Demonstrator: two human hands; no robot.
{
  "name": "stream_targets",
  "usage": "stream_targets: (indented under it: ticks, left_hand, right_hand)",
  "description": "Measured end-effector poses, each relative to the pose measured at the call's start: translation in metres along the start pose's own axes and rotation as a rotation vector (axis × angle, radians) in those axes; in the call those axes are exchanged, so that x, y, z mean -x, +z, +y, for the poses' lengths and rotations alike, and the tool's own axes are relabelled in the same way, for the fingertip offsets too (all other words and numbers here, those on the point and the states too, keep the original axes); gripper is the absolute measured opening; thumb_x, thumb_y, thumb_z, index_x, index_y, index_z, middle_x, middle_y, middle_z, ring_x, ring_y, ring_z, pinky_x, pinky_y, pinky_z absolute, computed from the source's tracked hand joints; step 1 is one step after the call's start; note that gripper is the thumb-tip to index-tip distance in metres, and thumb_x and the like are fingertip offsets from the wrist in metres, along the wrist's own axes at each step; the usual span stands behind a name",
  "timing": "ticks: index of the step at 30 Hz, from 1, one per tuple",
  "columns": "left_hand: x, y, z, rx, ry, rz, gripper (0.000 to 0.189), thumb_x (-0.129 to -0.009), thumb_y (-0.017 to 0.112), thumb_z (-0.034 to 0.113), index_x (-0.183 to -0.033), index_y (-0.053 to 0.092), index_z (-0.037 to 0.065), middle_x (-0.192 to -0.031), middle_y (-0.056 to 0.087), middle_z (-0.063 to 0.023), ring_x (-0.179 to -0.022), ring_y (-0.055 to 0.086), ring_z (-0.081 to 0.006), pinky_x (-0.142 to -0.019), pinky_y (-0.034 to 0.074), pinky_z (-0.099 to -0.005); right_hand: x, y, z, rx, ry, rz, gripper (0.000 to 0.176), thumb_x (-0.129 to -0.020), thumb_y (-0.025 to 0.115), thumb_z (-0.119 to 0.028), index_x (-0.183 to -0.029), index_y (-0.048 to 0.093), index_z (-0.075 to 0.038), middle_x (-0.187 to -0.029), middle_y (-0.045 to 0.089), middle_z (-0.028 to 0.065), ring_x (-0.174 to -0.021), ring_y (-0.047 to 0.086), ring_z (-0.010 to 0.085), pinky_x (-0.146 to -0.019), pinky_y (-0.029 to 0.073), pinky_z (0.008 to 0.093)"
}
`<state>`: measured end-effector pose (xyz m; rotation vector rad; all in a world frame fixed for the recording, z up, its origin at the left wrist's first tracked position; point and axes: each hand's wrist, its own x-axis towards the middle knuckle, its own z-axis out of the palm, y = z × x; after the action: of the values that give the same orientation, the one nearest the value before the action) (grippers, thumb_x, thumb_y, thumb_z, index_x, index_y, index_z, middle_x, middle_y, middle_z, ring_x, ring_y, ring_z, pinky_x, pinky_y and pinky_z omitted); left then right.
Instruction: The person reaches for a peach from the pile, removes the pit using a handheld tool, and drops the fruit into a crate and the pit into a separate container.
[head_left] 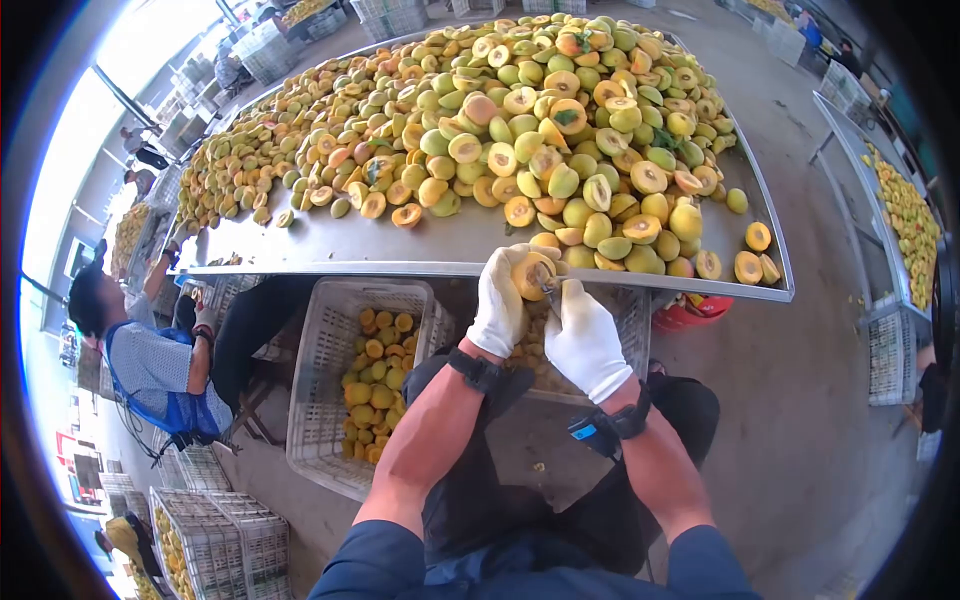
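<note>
My left hand (502, 300), in a white glove, is closed around a halved yellow fruit (532, 277) with its cut face showing. My right hand (585, 338), also gloved in white, grips a small metal tool (550, 289) whose tip is at the middle of the cut face. Both hands are just off the front edge of the metal table (460, 268), above a crate (632, 330) partly hidden by them. A large heap of halved fruit (500, 130) lies on the table, green to orange, many with brown centres.
A white crate (310, 400) with halved fruit stands left of my legs. A co-worker (165, 360) in a blue apron sits at the left. A red container (692, 310) is under the table's right part. Another table of fruit (900, 225) stands far right.
</note>
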<state>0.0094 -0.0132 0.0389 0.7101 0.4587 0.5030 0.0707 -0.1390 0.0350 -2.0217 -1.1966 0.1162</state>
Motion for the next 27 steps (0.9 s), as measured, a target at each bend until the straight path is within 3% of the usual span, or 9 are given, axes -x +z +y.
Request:
stream_targets:
  ticks: [10, 20, 22, 23, 24, 25, 26, 27]
  left_hand:
    - [0.0, -0.007, -0.01, 0.11, 0.096, -0.01, 0.036, -0.093, 0.042, 0.026, -0.102, 0.063, -0.002, -0.087, 0.068, -0.0173, -0.079, 0.063, -0.024, -0.079, 0.052, -0.0346]
    - [0.0, -0.013, -0.004, 0.027, 0.111, -0.037, 0.035, -0.088, 0.046, 0.024, -0.098, 0.063, -0.004, -0.081, 0.066, -0.0152, -0.077, 0.063, -0.0218, -0.076, 0.053, -0.0335]
    - [-0.003, -0.02, 0.01, -0.158, -0.014, -0.214, 0.032, -0.082, 0.047, 0.022, -0.091, 0.064, -0.004, -0.081, 0.065, -0.0153, -0.073, 0.061, -0.0232, -0.073, 0.052, -0.0331]
    - [-0.005, -0.022, 0.01, -0.369, 0.039, -0.191, 0.03, -0.081, 0.048, 0.02, -0.085, 0.066, -0.004, -0.08, 0.066, -0.0139, -0.072, 0.061, -0.0205, -0.072, 0.051, -0.0318]
    - [-0.012, -0.027, 0.006, -0.388, 0.095, -0.255, 0.027, -0.084, 0.05, 0.019, -0.083, 0.066, -0.004, -0.08, 0.067, -0.0123, -0.072, 0.062, -0.0173, -0.069, 0.051, -0.0296]
    - [-0.008, -0.024, 0.003, -0.591, 0.249, -0.189, 0.027, -0.088, 0.053, 0.019, -0.082, 0.067, -0.003, -0.078, 0.068, -0.0108, -0.07, 0.063, -0.0159, -0.065, 0.05, -0.027]
    - [-0.011, -0.028, -0.003, -0.532, 0.212, -0.148, 0.029, -0.093, 0.053, 0.021, -0.083, 0.068, -0.002, -0.076, 0.068, -0.0087, -0.066, 0.063, -0.0152, -0.061, 0.049, -0.0263]
    - [-0.002, -0.01, 0.001, -0.423, 0.138, 0.01, 0.037, -0.098, 0.05, 0.027, -0.082, 0.069, -0.001, -0.074, 0.067, -0.0075, -0.065, 0.062, -0.0139, -0.059, 0.049, -0.0258]
  right_hand:
    - [-0.001, 0.012, -0.004, -0.028, 0.086, -0.058, 0.021, -0.084, 0.06, -0.009, -0.1, 0.052, 0.003, -0.088, 0.064, 0.0271, -0.085, 0.063, 0.047, -0.075, 0.052, 0.0523]
    - [0.002, 0.004, -0.003, -0.143, 0.047, -0.178, 0.023, -0.084, 0.056, -0.005, -0.104, 0.051, 0.007, -0.086, 0.064, 0.0303, -0.087, 0.062, 0.0488, -0.076, 0.051, 0.0538]
    - [0.005, -0.004, -0.007, -0.202, 0.023, -0.224, 0.027, -0.083, 0.056, -0.004, -0.108, 0.051, 0.006, -0.083, 0.064, 0.0299, -0.084, 0.062, 0.0489, -0.074, 0.051, 0.0539]
    - [0.007, 0.002, 0.002, -0.165, -0.06, -0.213, 0.028, -0.082, 0.056, -0.004, -0.108, 0.054, 0.005, -0.081, 0.064, 0.0293, -0.082, 0.063, 0.0483, -0.073, 0.051, 0.0536]
    - [0.008, 0.005, 0.008, -0.145, -0.11, -0.21, 0.024, -0.081, 0.056, -0.004, -0.103, 0.056, 0.005, -0.081, 0.064, 0.0293, -0.082, 0.063, 0.0476, -0.071, 0.052, 0.0531]
    - [0.007, 0.005, 0.008, -0.145, -0.046, -0.216, 0.021, -0.08, 0.057, -0.004, -0.099, 0.058, 0.005, -0.081, 0.064, 0.0283, -0.08, 0.063, 0.0474, -0.069, 0.052, 0.0532]
    - [0.005, 0.012, 0.019, -0.119, -0.189, -0.112, 0.022, -0.08, 0.058, -0.005, -0.1, 0.057, 0.004, -0.08, 0.065, 0.0272, -0.078, 0.063, 0.0475, -0.067, 0.051, 0.0535]
    - [0.002, 0.012, 0.016, -0.169, -0.115, -0.129, 0.02, -0.082, 0.059, -0.008, -0.099, 0.056, 0.004, -0.079, 0.065, 0.0264, -0.078, 0.063, 0.0479, -0.066, 0.051, 0.0532]
